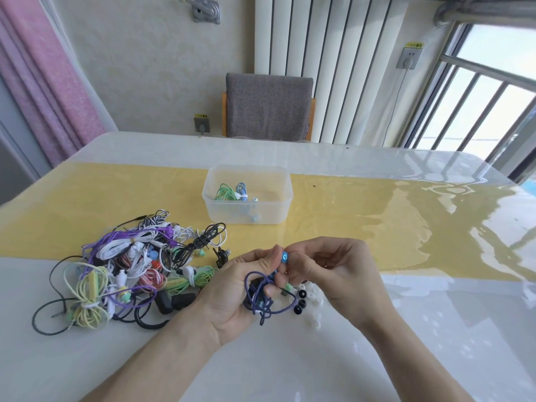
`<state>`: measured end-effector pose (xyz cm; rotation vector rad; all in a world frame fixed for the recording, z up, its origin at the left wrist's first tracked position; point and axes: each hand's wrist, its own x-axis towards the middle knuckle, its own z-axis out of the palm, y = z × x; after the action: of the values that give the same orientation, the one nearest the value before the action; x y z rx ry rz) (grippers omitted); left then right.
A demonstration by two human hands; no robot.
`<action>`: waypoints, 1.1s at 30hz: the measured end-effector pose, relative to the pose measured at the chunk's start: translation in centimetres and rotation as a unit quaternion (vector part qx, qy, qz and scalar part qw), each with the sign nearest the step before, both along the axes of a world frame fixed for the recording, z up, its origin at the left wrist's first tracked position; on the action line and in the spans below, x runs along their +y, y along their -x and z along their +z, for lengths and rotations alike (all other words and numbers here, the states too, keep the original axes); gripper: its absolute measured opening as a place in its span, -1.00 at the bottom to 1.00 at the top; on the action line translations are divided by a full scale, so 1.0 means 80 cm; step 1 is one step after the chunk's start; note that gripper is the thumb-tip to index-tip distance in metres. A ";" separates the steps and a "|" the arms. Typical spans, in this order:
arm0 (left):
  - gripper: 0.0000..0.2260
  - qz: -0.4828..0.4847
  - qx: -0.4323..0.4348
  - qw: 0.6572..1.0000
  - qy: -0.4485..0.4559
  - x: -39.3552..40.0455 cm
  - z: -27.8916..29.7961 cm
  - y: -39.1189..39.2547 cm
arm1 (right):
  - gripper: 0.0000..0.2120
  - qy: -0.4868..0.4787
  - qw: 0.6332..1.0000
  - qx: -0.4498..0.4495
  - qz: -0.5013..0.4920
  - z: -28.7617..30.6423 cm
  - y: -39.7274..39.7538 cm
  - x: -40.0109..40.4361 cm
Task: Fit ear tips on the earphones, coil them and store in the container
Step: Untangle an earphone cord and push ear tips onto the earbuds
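Earphones with a limp purple braided cord (pixel 258 297) and small blue bud (pixel 284 257) hang above the tabletop (pixel 406 329), left hand (pixel 232 294) bunching cord, right hand (pixel 327 271) pinching the bud; we judge them light, best gripped by the hard bud.

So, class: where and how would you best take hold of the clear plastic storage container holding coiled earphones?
Grip the clear plastic storage container by its long near and far walls, coming from above. Its top is open, it sits upright, and the table around it looks free for fingers.
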<state>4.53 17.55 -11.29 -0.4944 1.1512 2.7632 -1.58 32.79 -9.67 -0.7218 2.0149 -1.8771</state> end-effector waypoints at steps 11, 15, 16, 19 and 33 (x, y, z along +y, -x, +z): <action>-0.84 0.090 0.013 0.990 0.106 0.006 0.004 0.000 | -0.89 -0.067 0.987 0.146 -0.023 -0.009 -0.001 -0.002; -0.86 0.091 0.028 0.987 0.127 0.006 0.004 -0.001 | -0.91 -0.057 0.988 0.129 -0.057 -0.014 0.005 -0.002; -0.89 0.098 0.031 0.986 0.131 0.006 0.004 0.000 | -0.91 -0.052 0.989 0.130 -0.058 -0.013 0.005 -0.002; -0.90 0.119 0.038 0.983 0.138 0.006 0.000 0.001 | -0.95 -0.049 0.988 0.141 -0.028 -0.014 0.005 -0.002; -0.87 0.177 0.154 0.909 0.345 -0.008 -0.005 0.001 | -0.54 -0.013 1.000 -0.012 0.026 -0.015 0.015 -0.013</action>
<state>4.44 16.92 -11.69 -0.3454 2.3561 2.6981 -2.75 31.72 -10.86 -0.7336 1.9823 -1.8194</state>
